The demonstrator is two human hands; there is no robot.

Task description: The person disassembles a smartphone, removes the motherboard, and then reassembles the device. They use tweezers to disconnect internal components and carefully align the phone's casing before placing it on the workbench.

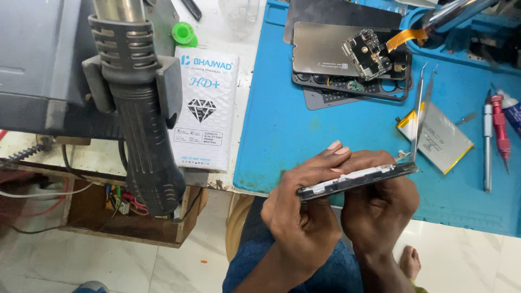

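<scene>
Both hands are wrapped around a phone frame point(358, 180), held edge-on just over the near edge of the blue mat point(282, 130). Left hand point(301, 209) has its grip clenched on the frame's left end, fingers point(332, 154) curled over the top edge. Right hand point(380, 203) is clenched on the right half from below, and it looks like it's also pinching the tweezers point(422, 108), whose tips meet the frame's right corner, though I can't quite see that contact.

As for progress, I'd say the teardown is mostly done. Battery point(437, 138) is already out and lying on the mat just right of the tweezers. Circuit board point(368, 54) with its orange flex point(406, 37) sits on a stack of panels point(336, 59) further back, well apart from the hands. So the frame looks stripped, and what's left seems to be picking or cleaning along that edge, then whatever goes back in.

Further out: red screwdriver point(500, 127) on the right side of the mat, white pouch point(205, 108) on the surface just left of the mat, and a heat gun point(144, 114) parked in its holder at far left.
</scene>
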